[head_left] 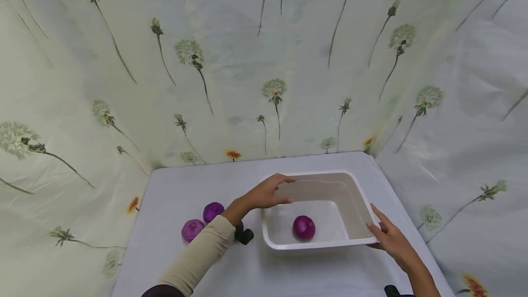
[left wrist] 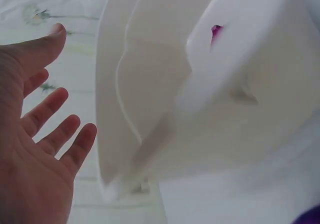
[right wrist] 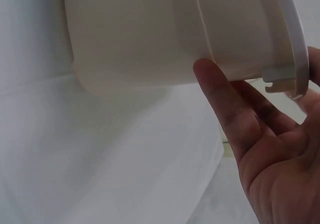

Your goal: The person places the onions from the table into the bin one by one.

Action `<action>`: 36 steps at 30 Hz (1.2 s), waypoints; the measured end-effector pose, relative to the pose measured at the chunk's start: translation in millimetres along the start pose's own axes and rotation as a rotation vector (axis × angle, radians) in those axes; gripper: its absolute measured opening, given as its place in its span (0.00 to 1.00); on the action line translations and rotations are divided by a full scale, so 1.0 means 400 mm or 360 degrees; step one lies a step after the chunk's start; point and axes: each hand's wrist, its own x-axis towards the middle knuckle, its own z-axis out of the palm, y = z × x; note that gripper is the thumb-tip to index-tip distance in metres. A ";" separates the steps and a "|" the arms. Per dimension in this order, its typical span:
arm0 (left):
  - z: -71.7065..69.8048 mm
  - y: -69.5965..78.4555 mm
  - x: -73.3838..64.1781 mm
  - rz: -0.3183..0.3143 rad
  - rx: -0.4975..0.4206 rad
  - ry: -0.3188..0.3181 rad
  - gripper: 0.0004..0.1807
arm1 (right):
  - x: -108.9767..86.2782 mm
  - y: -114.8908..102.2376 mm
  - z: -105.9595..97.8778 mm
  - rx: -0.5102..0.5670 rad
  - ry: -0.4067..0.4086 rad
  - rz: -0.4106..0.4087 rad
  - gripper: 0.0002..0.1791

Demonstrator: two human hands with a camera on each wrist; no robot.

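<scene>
A white plastic tub (head_left: 317, 244) is on the right side of the table, a dark shadow beneath its front. One red onion (head_left: 303, 228) lies on its floor. My right hand (head_left: 392, 241) grips the tub's right rim, thumb on top and fingers underneath; the right wrist view shows those fingers (right wrist: 215, 79) against the outer wall. My left hand (head_left: 266, 192) is at the left rim with thumb and fingers spread. In the left wrist view the left hand (left wrist: 40, 129) is beside the tub wall (left wrist: 112, 84), its palm holding nothing.
Several more onions, including a paler purple onion (head_left: 192, 230) and a darker one (head_left: 213, 211), lie left of the tub, partly behind my left forearm. A white cloth covers the table (head_left: 173, 196). Dandelion-print curtains (head_left: 231, 58) close in the back and sides.
</scene>
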 end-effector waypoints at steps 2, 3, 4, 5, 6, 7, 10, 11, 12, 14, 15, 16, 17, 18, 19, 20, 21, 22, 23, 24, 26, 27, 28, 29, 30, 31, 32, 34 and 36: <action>-0.023 -0.010 -0.047 -0.0016 -0.0028 0.0090 0.33 | 0.001 0.000 -0.006 -0.0009 -0.0006 -0.0014 0.44; -0.033 -0.016 -0.071 -0.0015 -0.0045 0.0134 0.33 | 0.001 -0.001 -0.009 -0.0015 -0.0009 -0.0018 0.44; -0.042 -0.021 -0.096 -0.0026 -0.0061 0.0175 0.32 | 0.002 -0.002 -0.011 -0.0026 -0.0010 -0.0019 0.44; -0.050 -0.026 -0.122 -0.0032 -0.0084 0.0218 0.32 | 0.002 -0.002 -0.013 -0.0035 -0.0010 -0.0023 0.44; -0.056 -0.031 -0.146 -0.0053 -0.0113 0.0262 0.32 | 0.003 -0.003 -0.015 -0.0046 -0.0012 -0.0017 0.44; -0.060 -0.037 -0.170 -0.0082 -0.0133 0.0296 0.32 | 0.003 -0.004 -0.016 -0.0057 -0.0012 -0.0011 0.45; -0.063 -0.060 -0.239 -0.0119 -0.0179 0.0384 0.32 | 0.002 -0.007 -0.021 -0.0084 -0.0008 -0.0005 0.45; -0.061 -0.070 -0.261 -0.0127 -0.0192 0.0408 0.32 | 0.002 -0.008 -0.023 -0.0094 -0.0002 -0.0003 0.45; -0.059 -0.081 -0.282 -0.0142 -0.0185 0.0432 0.33 | 0.002 -0.009 -0.025 -0.0105 0.0002 0.0000 0.46; -0.051 -0.107 -0.322 -0.0171 -0.0163 0.0482 0.33 | 0.003 -0.011 -0.029 -0.0118 0.0008 -0.0010 0.46; -0.046 -0.119 -0.341 -0.0184 -0.0153 0.0509 0.33 | 0.003 -0.011 -0.031 -0.0122 0.0010 -0.0008 0.46; -0.041 -0.131 -0.360 -0.0204 -0.0155 0.0536 0.33 | 0.002 -0.012 -0.032 -0.0129 0.0013 -0.0008 0.46; -0.037 -0.142 -0.377 -0.0229 -0.0160 0.0562 0.33 | 0.002 -0.012 -0.034 -0.0132 0.0013 -0.0003 0.46; -0.032 -0.152 -0.395 -0.0260 -0.0168 0.0584 0.33 | 0.002 -0.012 -0.035 -0.0136 0.0011 -0.0001 0.46; -0.027 -0.161 -0.412 -0.0296 -0.0182 0.0600 0.33 | 0.001 -0.013 -0.036 -0.0137 0.0007 0.0004 0.46; -0.023 -0.168 -0.429 -0.0333 -0.0191 0.0623 0.33 | 0.001 -0.013 -0.036 -0.0139 0.0008 0.0014 0.47; -0.019 -0.176 -0.445 -0.0376 -0.0202 0.0644 0.33 | 0.001 -0.013 -0.036 -0.0139 0.0006 0.0020 0.47; -0.015 -0.183 -0.461 -0.0422 -0.0211 0.0658 0.34 | 0.002 -0.013 -0.036 -0.0141 0.0002 0.0024 0.47; -0.011 -0.189 -0.477 -0.0465 -0.0216 0.0673 0.34 | 0.004 -0.012 -0.035 -0.0143 -0.0004 0.0029 0.47; -0.006 -0.195 -0.493 -0.0502 -0.0223 0.0686 0.34 | 0.005 -0.012 -0.034 -0.0141 -0.0011 0.0030 0.47; 0.006 -0.208 -0.525 -0.0563 -0.0233 0.0719 0.34 | 0.009 -0.011 -0.031 -0.0134 -0.0026 0.0034 0.47; 0.013 -0.215 -0.540 -0.0582 -0.0243 0.0729 0.34 | 0.011 -0.011 -0.028 -0.0133 -0.0031 0.0035 0.47; 0.020 -0.221 -0.554 -0.0595 -0.0249 0.0740 0.34 | 0.013 -0.010 -0.026 -0.0135 -0.0035 0.0039 0.47; 0.027 -0.228 -0.569 -0.0607 -0.0267 0.0756 0.33 | 0.015 -0.009 -0.022 -0.0136 -0.0042 0.0043 0.47; 0.034 -0.234 -0.581 -0.0616 -0.0287 0.0769 0.33 | 0.017 -0.009 -0.019 -0.0134 -0.0046 0.0048 0.47; 0.041 -0.241 -0.594 -0.0630 -0.0301 0.0779 0.33 | 0.018 -0.008 -0.015 -0.0137 -0.0047 0.0053 0.47; 0.050 -0.247 -0.605 -0.0638 -0.0299 0.0791 0.33 | 0.019 -0.008 -0.011 -0.0135 -0.0051 0.0058 0.47; 0.065 -0.256 -0.626 -0.0681 -0.0323 0.0803 0.33 | 0.022 -0.008 -0.003 -0.0131 -0.0058 0.0065 0.47; 0.081 -0.264 -0.644 -0.0743 -0.0342 0.0812 0.34 | 0.024 -0.008 0.007 -0.0117 -0.0068 0.0062 0.47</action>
